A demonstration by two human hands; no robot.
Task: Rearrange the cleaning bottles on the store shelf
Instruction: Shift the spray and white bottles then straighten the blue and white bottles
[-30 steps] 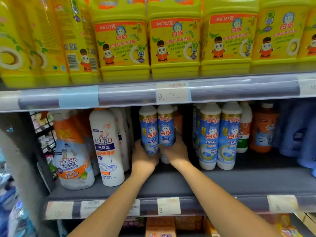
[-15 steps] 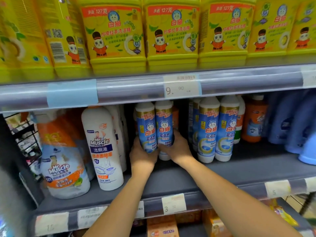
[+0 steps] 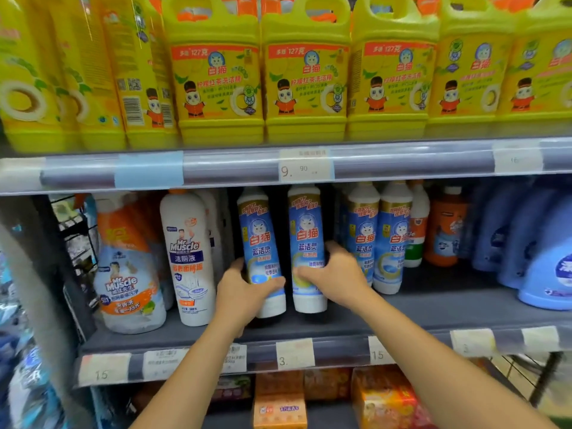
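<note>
Hands were each clamped on one tall blue-and-white bottle on the middle shelf [image 3: 340,320]: our left hand [image 3: 244,289] gripped the left bottle [image 3: 261,252], tilted slightly, our right hand [image 3: 332,278] held the right bottle [image 3: 308,249], upright. A dark gap separated the two. Both grips sat low on the bottles, so we judged the tops could swing and knock the pair of matching bottles [image 3: 379,239] just beside the right hand, or tip the Mr Muscle bottle [image 3: 188,258] nearby.

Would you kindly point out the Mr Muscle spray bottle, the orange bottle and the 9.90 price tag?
Mr Muscle spray bottle [image 3: 128,283], head view, front label.
Orange bottle [image 3: 444,230], head view, body.
9.90 price tag [image 3: 305,170], head view, centre.
</note>
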